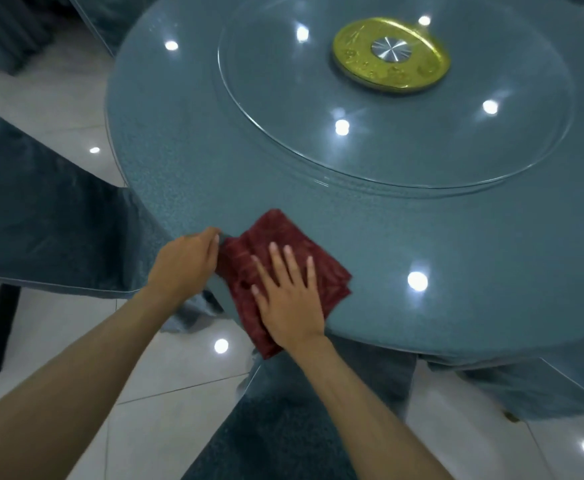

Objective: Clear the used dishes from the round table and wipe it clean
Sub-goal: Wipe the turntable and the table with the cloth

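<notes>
Near edge of the round table: my R hand lies flat on a dark red cloth, fingers straight and slightly spread, palm pressing it to the blue-green top. The cloth is folded, w/ its near corner hanging over the table's rim toward me. My L hand sits at the rim just beside the cloth's left corner, fingers curled and touching the fabric; can't tell whether they pinch the cloth or the rim itself. Both forearms reach in from the bottom of the view.

Toward the table's centre, well apart from the cloth, rests a clear glass turntable w/ a gold disc and silver hub at its middle. Ceiling lights reflect as white spots across the top. A chair in matching fabric stands off the table's left edge, over a white tiled floor.
</notes>
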A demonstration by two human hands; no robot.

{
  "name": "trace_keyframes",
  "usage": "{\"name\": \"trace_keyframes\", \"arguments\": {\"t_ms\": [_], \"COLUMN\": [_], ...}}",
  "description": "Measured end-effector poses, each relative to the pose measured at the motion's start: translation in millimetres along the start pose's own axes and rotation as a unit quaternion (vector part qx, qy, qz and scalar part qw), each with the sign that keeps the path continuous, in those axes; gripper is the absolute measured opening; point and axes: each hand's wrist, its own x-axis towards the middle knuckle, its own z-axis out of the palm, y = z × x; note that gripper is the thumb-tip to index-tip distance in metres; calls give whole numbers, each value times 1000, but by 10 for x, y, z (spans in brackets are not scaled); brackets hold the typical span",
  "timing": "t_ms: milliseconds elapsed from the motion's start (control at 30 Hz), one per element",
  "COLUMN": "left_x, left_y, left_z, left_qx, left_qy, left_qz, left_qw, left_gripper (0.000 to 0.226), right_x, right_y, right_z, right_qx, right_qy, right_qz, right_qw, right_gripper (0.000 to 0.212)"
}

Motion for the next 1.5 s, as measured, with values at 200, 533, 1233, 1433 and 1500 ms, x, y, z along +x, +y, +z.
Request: {"name": "trace_keyframes", "arguments": {"t_ms": [200,533,1233,1433,1500], "left_x": [484,501,896,1344,1524], "left_y": [24,36,-916,-1613,-1733], "left_z": [-17,225,-396,-678,-677], "left_qx": [-26,-11,-11,-53,-37], "left_qy": [-6,12,72,131,117], "left_qz": [10,-32,135,119,124], "left_qw": [1000,999,988,983,985], "left_gripper": [39,46,33,21,32], "right_x": [12,-439,1934,2072,1946], "right_y": [594,3206,69,-1176,-1379], "right_z": [-118,-700,97,336,367], "right_qx": [-12,-12,-40,-38,-38], "right_qy": [-3,54,57,19,16], "right_qz": [-68,378,223,22,-18], "right_qw": [998,924,972,999,999], "right_gripper": [52,68,57,51,50]}}
